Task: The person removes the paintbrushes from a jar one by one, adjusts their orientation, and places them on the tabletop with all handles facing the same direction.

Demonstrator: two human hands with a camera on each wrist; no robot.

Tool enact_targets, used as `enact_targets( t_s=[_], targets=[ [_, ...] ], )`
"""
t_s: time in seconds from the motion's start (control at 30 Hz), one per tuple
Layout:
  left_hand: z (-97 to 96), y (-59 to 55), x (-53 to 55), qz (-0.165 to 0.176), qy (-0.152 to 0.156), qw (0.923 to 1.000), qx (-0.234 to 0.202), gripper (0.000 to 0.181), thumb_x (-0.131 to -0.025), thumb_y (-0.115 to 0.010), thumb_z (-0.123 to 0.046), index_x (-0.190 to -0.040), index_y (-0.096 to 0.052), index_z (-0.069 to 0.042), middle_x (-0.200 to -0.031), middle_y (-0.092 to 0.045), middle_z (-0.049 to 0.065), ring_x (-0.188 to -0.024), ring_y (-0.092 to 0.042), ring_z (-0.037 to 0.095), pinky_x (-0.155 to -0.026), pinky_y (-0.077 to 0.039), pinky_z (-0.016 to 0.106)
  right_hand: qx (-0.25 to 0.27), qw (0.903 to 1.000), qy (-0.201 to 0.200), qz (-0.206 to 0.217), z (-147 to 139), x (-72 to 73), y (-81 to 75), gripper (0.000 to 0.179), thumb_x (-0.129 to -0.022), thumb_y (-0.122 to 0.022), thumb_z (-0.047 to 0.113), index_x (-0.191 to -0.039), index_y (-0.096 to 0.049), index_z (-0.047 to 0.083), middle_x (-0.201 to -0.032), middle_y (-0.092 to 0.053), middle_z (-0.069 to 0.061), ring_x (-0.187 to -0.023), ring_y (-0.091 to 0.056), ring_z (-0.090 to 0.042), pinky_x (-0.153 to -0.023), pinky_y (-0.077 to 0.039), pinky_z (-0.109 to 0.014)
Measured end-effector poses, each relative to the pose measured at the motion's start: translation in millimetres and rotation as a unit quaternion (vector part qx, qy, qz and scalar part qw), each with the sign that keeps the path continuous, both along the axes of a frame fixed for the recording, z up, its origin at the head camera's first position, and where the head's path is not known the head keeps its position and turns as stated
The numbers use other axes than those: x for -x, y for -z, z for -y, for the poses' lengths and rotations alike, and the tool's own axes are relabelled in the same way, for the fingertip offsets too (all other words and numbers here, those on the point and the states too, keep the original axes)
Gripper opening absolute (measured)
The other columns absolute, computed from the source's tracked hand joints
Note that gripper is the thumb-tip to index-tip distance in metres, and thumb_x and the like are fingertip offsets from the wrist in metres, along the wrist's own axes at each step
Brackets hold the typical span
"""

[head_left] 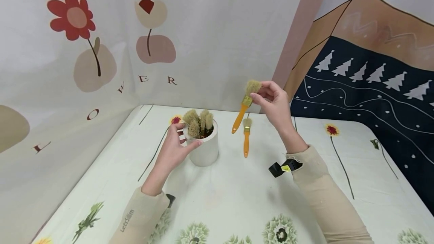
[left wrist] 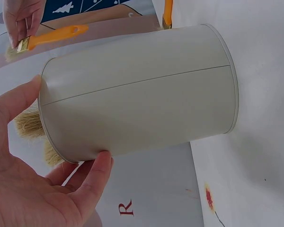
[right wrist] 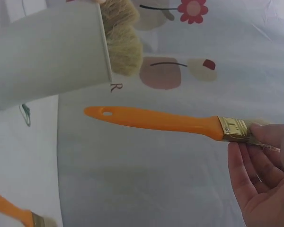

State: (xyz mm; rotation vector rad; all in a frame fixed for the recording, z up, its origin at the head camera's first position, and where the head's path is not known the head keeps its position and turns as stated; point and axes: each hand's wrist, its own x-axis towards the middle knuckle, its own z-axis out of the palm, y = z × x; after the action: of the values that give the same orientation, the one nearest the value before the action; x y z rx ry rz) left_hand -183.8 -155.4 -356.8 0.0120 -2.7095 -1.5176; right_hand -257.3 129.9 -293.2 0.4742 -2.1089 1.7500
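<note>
A white cylindrical container (head_left: 204,153) stands on the table with several bristle brushes (head_left: 194,123) inside, bristles up. My left hand (head_left: 173,150) grips its rim, thumb on the near side and fingers on the left; the left wrist view shows the container's smooth wall (left wrist: 137,94). My right hand (head_left: 276,104) pinches a paintbrush (head_left: 240,119) by its bristle end near the gold ferrule. The orange handle (right wrist: 151,119) points down toward the table, to the right of the container. A second orange-handled paintbrush (head_left: 246,138) lies on the table just below it.
The white tablecloth (head_left: 234,187) carries printed flowers. Behind the table hangs a pale curtain (head_left: 217,29) with flower prints, joined on the right by a dark panel with trees (head_left: 359,86). A black wrist device (head_left: 286,167) sits at my right cuff.
</note>
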Motion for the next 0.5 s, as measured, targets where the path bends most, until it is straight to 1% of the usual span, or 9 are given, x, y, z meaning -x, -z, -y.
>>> enact_targets(
  t_s=[0.1, 0.2, 0.37, 0.5],
  targets=[
    [0.4, 0.0, 0.1, 0.0, 0.0, 1.0, -0.001, 0.08, -0.089, -0.075, -0.026, -0.145, -0.025, 0.002, -0.151, -0.034, 0.021, -0.138, -0.044, 0.037, -0.115, -0.045, 0.046, -0.01, 0.9999, 0.008, 0.008, -3.4, 3.9, 2.3, 0.032, -0.092, -0.069, 0.003, -0.121, -0.059, -0.005, -0.106, -0.068, -0.016, -0.082, -0.065, 0.003, -0.077, -0.06, -0.013],
    [0.9, 0.0, 0.6, 0.0, 0.001, 1.0, -0.001, 0.081, -0.089, -0.075, -0.026, -0.145, -0.025, 0.003, -0.151, -0.034, 0.021, -0.138, -0.043, 0.037, -0.115, -0.045, 0.046, -0.017, 0.9995, 0.015, 0.02, -7.1, 7.8, 5.3, 0.033, -0.093, -0.069, 0.005, -0.122, -0.058, -0.005, -0.112, -0.066, -0.024, -0.082, -0.064, 0.004, -0.076, -0.059, -0.011],
    [1.0, 0.0, 0.7, 0.001, 0.0, 1.0, -0.002, 0.081, -0.089, -0.076, -0.025, -0.145, -0.025, 0.003, -0.151, -0.033, 0.022, -0.138, -0.043, 0.038, -0.116, -0.045, 0.046, -0.032, 0.9982, 0.027, 0.042, -13.6, 15.2, 14.2, 0.035, -0.094, -0.068, 0.01, -0.123, -0.058, -0.005, -0.114, -0.066, -0.024, -0.082, -0.063, 0.004, -0.076, -0.058, -0.01],
    [0.9, 0.5, 0.5, -0.001, 0.001, 1.0, -0.003, 0.081, -0.089, -0.076, -0.025, -0.145, -0.025, 0.003, -0.152, -0.033, 0.021, -0.139, -0.043, 0.038, -0.116, -0.045, 0.047, -0.039, 0.9966, 0.042, 0.059, -19.9, 21.7, 23.5, 0.035, -0.094, -0.069, 0.013, -0.123, -0.059, -0.003, -0.111, -0.066, -0.02, -0.081, -0.063, 0.004, -0.075, -0.059, -0.011]
  ],
)
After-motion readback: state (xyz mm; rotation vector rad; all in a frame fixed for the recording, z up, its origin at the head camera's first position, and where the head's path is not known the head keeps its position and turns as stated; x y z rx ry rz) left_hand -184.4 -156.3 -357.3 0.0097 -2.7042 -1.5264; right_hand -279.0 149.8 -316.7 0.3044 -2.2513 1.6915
